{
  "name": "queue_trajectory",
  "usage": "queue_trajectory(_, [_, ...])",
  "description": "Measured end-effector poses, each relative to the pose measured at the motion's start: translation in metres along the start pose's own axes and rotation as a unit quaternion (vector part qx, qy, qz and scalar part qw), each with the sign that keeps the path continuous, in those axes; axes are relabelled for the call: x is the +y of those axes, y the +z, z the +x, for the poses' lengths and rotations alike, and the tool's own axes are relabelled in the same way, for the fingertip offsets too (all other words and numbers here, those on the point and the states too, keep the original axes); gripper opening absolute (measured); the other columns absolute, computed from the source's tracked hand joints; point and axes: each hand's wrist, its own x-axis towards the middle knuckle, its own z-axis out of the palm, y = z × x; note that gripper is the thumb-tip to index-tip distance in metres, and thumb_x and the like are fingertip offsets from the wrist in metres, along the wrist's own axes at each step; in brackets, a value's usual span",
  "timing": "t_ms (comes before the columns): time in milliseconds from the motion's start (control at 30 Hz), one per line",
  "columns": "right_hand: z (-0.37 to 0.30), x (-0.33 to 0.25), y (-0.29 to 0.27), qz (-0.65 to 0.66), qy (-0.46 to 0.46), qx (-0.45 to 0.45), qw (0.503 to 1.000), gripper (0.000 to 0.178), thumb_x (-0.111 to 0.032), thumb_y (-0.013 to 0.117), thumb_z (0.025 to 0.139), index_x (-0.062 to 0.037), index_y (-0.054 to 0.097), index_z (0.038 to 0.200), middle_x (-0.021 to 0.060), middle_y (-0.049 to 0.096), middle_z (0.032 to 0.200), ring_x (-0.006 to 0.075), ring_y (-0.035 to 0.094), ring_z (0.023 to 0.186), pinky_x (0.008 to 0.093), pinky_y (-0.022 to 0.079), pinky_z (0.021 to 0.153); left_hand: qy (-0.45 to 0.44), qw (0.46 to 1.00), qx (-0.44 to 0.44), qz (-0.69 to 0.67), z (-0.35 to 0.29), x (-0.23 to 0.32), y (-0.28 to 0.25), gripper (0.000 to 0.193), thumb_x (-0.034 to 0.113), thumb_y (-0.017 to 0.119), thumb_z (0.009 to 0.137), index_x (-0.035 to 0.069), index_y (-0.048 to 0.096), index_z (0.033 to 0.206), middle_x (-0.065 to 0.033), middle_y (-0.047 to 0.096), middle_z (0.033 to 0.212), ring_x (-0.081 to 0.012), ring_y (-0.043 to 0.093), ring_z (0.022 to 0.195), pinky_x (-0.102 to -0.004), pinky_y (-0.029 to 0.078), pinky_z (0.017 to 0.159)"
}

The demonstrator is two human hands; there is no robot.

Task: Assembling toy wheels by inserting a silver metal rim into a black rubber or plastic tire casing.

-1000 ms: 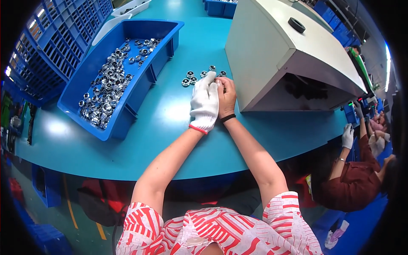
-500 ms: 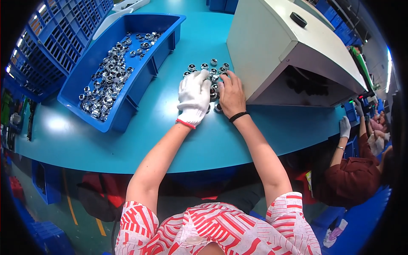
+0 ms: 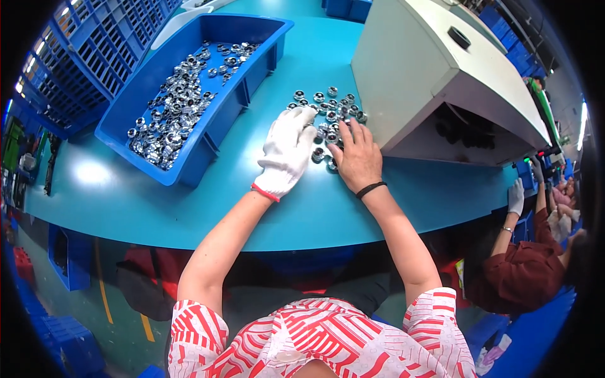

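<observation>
Small round chrome-coloured metal parts with dark centres, a loose cluster of several (image 3: 332, 116), lie on the teal table between and just beyond my hands. My left hand (image 3: 285, 151), in a white knit glove with a red cuff, rests along the cluster's left side, fingers stretched forward and slightly curved. Bare apart from a black band at the wrist, my right hand (image 3: 360, 157) spreads its fingers over the cluster's right side, fingertips touching or just above some parts. Neither hand visibly grips a part; the undersides of the fingers are hidden.
To the left stands a blue bin (image 3: 236, 104) holding many of the same metal parts (image 3: 173, 113), beside a blue lattice crate (image 3: 94, 57). A white box-shaped housing (image 3: 403, 82) with a dark opening and a black ring (image 3: 459, 37) on top stands right. A co-worker (image 3: 520, 271) sits far right.
My hands have drawn back towards me a little and the gap between them has widened, showing more of the parts. The whole view has shifted slightly.
</observation>
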Motion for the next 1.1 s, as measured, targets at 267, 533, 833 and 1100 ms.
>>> queue_trajectory(267, [0.066, -0.048, -0.076, 0.146, -0.109, 0.057, 0.982, 0.053, -0.012, 0.069, 0.074, -0.0045, 0.05, 0.123, 0.0151, 0.051, 0.127, 0.0336, 0.048, 0.117, 0.0421, 0.042, 0.093, 0.158, 0.987, -0.041, -0.009, 0.008, 0.071, -0.102, 0.037, 0.008, 0.062, 0.08, 0.002, 0.057, 0.116, -0.0187, 0.058, 0.109, -0.0392, 0.053, 0.107, -0.0439, 0.04, 0.097])
queue_trajectory(533, [0.223, -0.167, -0.057, 0.233, -0.271, -0.367, 0.859, 0.076, -0.04, 0.075, 0.071, -0.0022, 0.047, 0.131, 0.0184, 0.054, 0.126, 0.0295, 0.055, 0.112, 0.0362, 0.044, 0.096, -0.134, 0.913, -0.229, 0.311, 0.056, 0.02, -0.256, 0.066, 0.04, 0.061, 0.08, 0.004, 0.042, 0.132, -0.0214, 0.059, 0.115, -0.0357, 0.058, 0.105, -0.0425, 0.046, 0.086])
queue_trajectory(833, [0.241, -0.247, 0.023, -0.121, -0.214, -0.665, 0.705, 0.13, -0.048, 0.087, 0.054, -0.0108, 0.005, 0.147, 0.0207, 0.053, 0.121, 0.0255, 0.064, 0.08, 0.0351, 0.056, 0.064, -0.176, 0.702, -0.553, 0.413, 0.076, -0.054, -0.258, 0.122, 0.067, 0.073, 0.05, 0.004, 0.025, 0.142, -0.0176, 0.067, 0.099, -0.0293, 0.067, 0.085, -0.035, 0.052, 0.07])
queue_trajectory(1100, [0.224, -0.233, 0.023, 0.278, -0.092, -0.683, 0.669, 0.107, -0.02, 0.093, 0.05, -0.0062, 0.028, 0.134, 0.0162, 0.051, 0.125, 0.028, 0.054, 0.112, 0.0418, 0.057, 0.08, -0.297, 0.811, -0.436, 0.253, 0.075, -0.082, -0.261, 0.108, 0.043, 0.079, 0.055, -0.002, 0.025, 0.137, -0.0192, 0.066, 0.091, -0.0285, 0.066, 0.074, -0.0343, 0.052, 0.062])
